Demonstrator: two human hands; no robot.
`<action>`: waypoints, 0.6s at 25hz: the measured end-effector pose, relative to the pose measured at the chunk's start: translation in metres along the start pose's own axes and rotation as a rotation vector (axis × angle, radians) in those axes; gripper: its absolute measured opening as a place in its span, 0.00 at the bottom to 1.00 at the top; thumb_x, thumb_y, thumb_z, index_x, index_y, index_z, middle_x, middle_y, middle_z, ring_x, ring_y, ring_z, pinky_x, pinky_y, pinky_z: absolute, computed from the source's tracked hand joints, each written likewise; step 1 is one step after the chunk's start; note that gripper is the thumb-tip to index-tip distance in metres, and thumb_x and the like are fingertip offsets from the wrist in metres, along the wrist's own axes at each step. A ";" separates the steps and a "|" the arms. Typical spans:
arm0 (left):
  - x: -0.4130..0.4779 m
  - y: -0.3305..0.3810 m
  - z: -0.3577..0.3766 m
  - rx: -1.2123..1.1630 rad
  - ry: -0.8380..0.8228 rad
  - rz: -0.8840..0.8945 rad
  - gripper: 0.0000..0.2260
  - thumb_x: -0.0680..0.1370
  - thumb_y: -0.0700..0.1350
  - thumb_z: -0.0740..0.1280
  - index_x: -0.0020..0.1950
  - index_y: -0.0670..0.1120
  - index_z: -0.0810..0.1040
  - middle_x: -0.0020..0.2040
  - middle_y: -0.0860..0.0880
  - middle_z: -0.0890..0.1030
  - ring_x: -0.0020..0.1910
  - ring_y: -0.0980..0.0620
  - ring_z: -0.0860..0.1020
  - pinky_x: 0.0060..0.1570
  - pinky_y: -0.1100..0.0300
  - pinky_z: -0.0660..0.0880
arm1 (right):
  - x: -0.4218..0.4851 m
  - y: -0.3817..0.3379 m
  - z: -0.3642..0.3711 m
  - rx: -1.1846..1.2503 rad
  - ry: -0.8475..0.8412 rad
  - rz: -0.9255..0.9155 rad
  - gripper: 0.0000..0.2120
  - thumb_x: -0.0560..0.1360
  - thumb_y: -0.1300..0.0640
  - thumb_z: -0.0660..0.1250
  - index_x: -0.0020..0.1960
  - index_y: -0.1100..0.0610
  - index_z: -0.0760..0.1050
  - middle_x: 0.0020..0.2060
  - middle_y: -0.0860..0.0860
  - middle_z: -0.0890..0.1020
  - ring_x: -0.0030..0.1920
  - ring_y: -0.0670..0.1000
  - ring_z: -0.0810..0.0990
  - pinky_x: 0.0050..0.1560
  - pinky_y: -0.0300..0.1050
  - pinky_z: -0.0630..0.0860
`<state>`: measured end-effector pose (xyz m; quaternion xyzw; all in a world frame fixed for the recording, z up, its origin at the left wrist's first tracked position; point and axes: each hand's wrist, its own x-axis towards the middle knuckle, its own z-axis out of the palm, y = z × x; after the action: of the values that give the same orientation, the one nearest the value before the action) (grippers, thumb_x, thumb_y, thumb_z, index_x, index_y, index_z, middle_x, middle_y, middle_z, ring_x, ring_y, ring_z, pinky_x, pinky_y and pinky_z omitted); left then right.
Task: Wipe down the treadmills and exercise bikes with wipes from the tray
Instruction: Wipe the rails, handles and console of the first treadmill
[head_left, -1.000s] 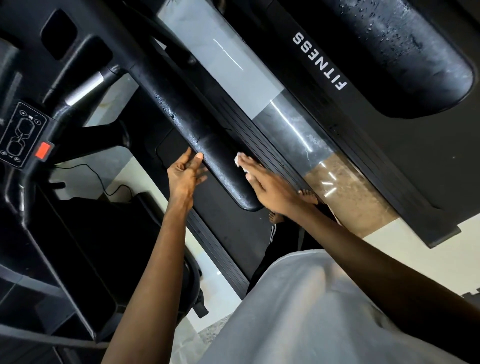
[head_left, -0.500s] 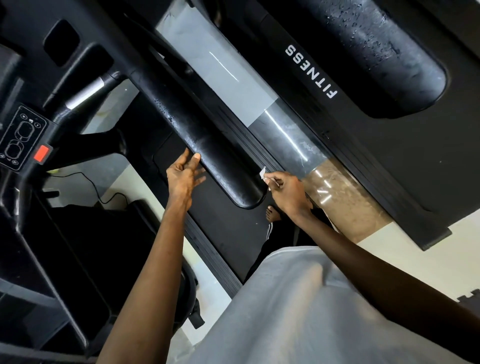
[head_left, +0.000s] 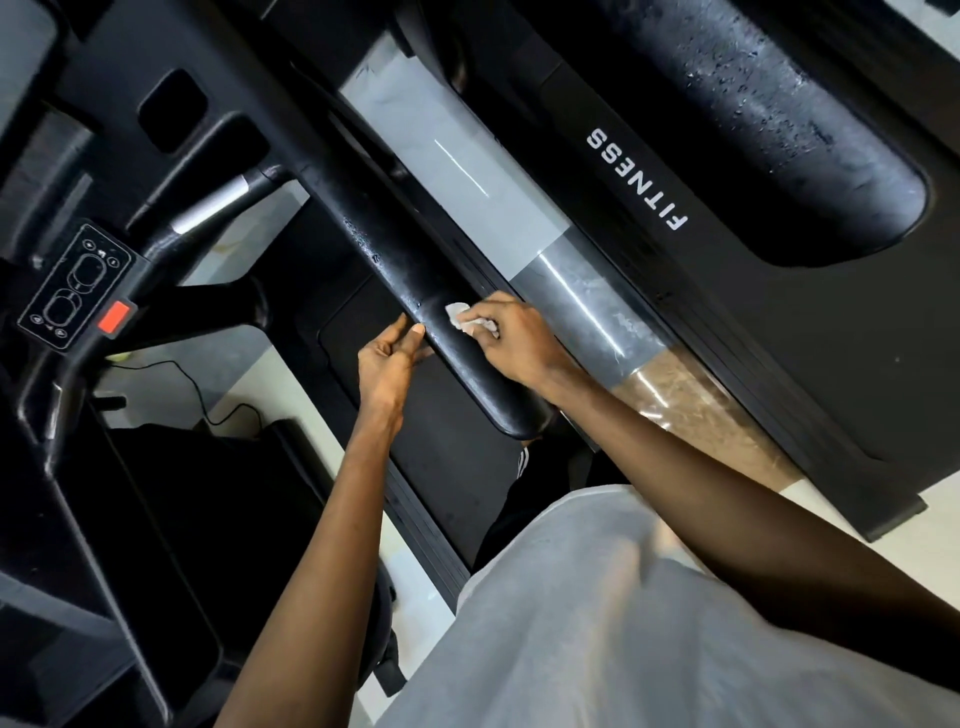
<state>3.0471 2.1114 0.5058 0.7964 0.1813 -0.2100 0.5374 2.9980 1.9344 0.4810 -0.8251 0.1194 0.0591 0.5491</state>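
On top of the black handrail (head_left: 384, 249), close to its rounded lower end, the right hand (head_left: 519, 338) has its fingers curled over a small crumpled white wipe (head_left: 460, 318) and presses it against the rail's surface. Directly across the handrail, on its left edge, the left hand (head_left: 387, 364) grips the rail, with thumb and forefinger lying along the edge and the other fingers curled beneath it. Both hands sit almost opposite each other, with only the width of the rail between them.

Farther up the handrail from the wipe, small water droplets (head_left: 363, 239) cling to its side. To the right of the handrail runs a strip of floor (head_left: 457, 156), pale grey, then speckled brown. Past that strip is a neighbouring treadmill (head_left: 779, 332) lettered FITNESS, whose own rail (head_left: 779, 130) is beaded with drops. Left of the handrail, well apart from it, sits a control panel (head_left: 75, 286) with a red button (head_left: 115, 318). A thin black cable (head_left: 197, 389) trails over pale floor nearby. Below the handrail's end hangs the person's grey shirt (head_left: 623, 623).
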 end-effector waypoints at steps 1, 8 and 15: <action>0.003 0.000 -0.003 0.005 -0.003 0.004 0.19 0.82 0.41 0.68 0.72 0.38 0.73 0.51 0.48 0.87 0.46 0.52 0.86 0.62 0.54 0.78 | 0.007 -0.007 0.005 -0.013 -0.006 -0.032 0.11 0.77 0.63 0.67 0.55 0.53 0.85 0.52 0.49 0.82 0.50 0.50 0.81 0.48 0.34 0.71; 0.044 0.017 -0.019 0.009 -0.031 0.078 0.15 0.81 0.41 0.69 0.67 0.39 0.78 0.55 0.43 0.85 0.44 0.54 0.84 0.53 0.60 0.80 | 0.034 -0.033 0.034 -0.093 0.056 -0.139 0.11 0.77 0.62 0.68 0.57 0.55 0.84 0.51 0.51 0.80 0.51 0.51 0.80 0.53 0.42 0.78; 0.097 0.036 -0.043 0.034 -0.047 0.098 0.24 0.80 0.51 0.71 0.70 0.38 0.75 0.54 0.45 0.85 0.45 0.51 0.84 0.51 0.55 0.82 | 0.055 -0.046 0.050 -0.100 0.230 0.104 0.08 0.78 0.60 0.68 0.55 0.54 0.83 0.53 0.49 0.81 0.51 0.48 0.80 0.54 0.33 0.69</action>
<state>3.1531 2.1449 0.4967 0.8082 0.1259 -0.2053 0.5375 3.0647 1.9899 0.4901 -0.8454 0.2209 -0.0016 0.4863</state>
